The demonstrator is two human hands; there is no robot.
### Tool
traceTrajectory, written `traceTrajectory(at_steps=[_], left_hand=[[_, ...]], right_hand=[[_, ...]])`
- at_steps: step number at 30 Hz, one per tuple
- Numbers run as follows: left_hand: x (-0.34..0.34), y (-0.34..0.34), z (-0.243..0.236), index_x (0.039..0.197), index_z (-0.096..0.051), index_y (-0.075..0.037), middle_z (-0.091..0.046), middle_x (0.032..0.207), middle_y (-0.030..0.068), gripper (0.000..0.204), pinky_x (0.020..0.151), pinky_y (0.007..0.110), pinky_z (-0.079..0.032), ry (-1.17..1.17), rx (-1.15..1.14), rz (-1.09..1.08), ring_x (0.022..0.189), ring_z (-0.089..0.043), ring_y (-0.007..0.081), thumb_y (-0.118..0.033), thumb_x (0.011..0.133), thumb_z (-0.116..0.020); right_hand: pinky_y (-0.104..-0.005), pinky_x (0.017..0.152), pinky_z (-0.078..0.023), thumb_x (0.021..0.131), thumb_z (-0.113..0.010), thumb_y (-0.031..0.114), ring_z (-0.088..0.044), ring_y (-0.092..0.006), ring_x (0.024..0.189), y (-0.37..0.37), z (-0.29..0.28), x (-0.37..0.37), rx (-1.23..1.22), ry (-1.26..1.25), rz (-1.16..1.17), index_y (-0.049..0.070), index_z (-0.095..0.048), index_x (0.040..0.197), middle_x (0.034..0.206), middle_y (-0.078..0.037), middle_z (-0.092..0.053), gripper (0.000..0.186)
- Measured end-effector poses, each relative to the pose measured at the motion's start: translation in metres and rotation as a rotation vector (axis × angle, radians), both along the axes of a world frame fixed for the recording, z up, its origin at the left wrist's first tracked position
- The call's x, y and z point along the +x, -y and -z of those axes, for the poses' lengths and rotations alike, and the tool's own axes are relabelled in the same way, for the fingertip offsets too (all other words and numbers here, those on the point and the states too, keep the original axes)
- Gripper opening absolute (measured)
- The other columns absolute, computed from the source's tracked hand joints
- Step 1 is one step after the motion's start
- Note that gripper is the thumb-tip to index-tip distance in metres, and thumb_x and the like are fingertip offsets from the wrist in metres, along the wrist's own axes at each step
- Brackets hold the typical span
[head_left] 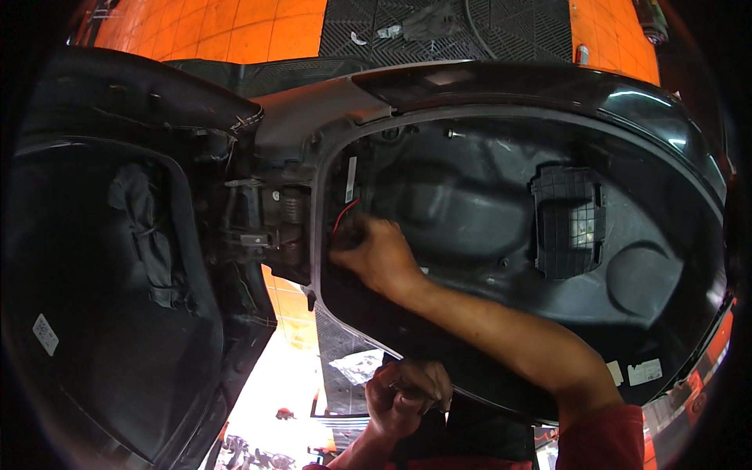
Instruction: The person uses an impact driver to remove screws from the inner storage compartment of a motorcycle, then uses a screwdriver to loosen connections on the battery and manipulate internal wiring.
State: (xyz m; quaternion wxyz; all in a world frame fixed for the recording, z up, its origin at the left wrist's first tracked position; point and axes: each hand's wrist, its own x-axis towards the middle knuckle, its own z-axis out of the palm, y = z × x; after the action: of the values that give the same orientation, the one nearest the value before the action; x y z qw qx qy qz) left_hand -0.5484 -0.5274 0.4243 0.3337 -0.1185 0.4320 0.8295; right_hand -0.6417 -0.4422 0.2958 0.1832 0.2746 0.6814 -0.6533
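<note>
My right hand (382, 254) reaches into the left end of a scooter's black under-seat storage compartment (470, 211). Its fingers are curled in dark shadow, and what they grip is hidden. A thin red wire (345, 213) rises just beyond those fingers. My left hand (407, 390) is held outside the compartment's near rim, with curled fingers. Something thin and pale (447, 418) points down from its fingertips, too small to name. A black gridded plastic cover (569, 222) lies on the compartment floor toward the right.
At left the seat (102, 290) is tipped up on its hinge (270, 219), its underside showing. A small bolt (452, 133) lies at the compartment's far side. Beyond the scooter are orange floor tiles (235, 27) and a black mat (517, 31). A clear plastic bag (358, 366) lies below the near rim.
</note>
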Motion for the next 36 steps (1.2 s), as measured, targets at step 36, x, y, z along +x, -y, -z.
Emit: traceTrajectory(at_steps=[36], left_hand=[[0.003,0.000,-0.001,0.082,-0.059,0.002,-0.049,0.058,0.0081,0.029,0.040,0.031,-0.043,-0.007,-0.023,-0.083,0.048,-0.054,0.0217,-0.026,0.091,-0.062]], right_hand=[[-0.0347,0.071,-0.047,0.082,-0.065,0.028,-0.062,-0.0187,0.071,0.022,0.004,-0.002,-0.172,0.334,0.158,0.002,-0.066,0.085,0.078,-0.010,-0.067,0.026]])
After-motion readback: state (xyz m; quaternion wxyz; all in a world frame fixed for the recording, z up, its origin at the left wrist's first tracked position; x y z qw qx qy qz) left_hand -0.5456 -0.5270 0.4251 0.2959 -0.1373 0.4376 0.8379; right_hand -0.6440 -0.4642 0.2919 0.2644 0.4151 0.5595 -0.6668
